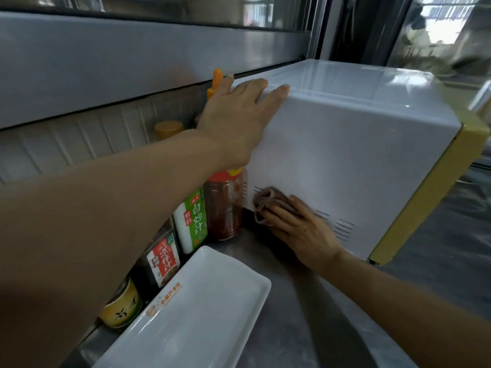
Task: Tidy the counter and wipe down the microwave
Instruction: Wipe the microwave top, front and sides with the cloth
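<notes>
The left hand (pixel 236 115) lies flat with fingers spread on the microwave (pixel 345 155), palm on its white side, fingertips over the top rear edge; the right hand (pixel 300 232) presses a brown cloth (pixel 268 201) with straight fingers against the lower side by the vent slots (pixel 342 227); the microwave stands on the steel bench (pixel 305 328), rear corner near the wall; bottles (pixel 194 219) and a jar (pixel 224 205) crowd just beside it to the left; a white tray (pixel 196 314) lies near; bare bench shows under the right forearm.
</notes>
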